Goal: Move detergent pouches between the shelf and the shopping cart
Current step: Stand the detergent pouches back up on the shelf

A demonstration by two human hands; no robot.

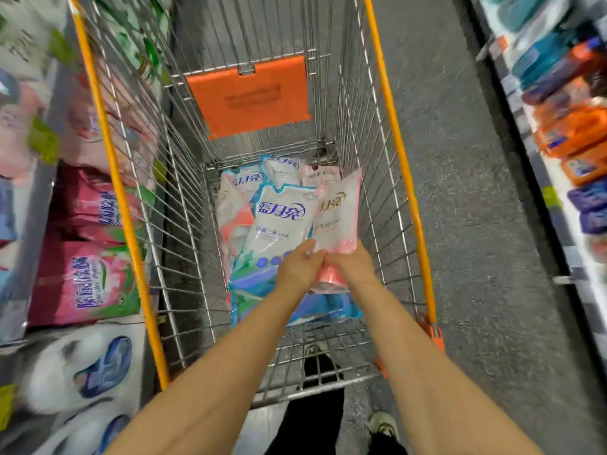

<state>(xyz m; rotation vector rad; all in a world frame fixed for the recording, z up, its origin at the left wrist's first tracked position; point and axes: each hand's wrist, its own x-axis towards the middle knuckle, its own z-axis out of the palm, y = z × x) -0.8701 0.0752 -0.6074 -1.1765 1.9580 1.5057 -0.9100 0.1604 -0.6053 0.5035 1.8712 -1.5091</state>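
A wire shopping cart (361, 133) with orange rails fills the middle of the view. Several detergent pouches lie in its basket, among them a white and blue pouch (279, 224). Both my arms reach down into the cart. My left hand (299, 270) and my right hand (353, 266) together grip the lower end of a pink and white pouch (335, 215), which stands tilted against the cart's right wall, above the others.
A shelf on the left holds pink detergent bags (85, 284) and white and blue bags (88, 372), pressed close to the cart's side. Another shelf (571, 126) with orange and blue packs runs along the right. Grey floor (466, 224) lies between. An orange flap (249, 100) hangs at the cart's far end.
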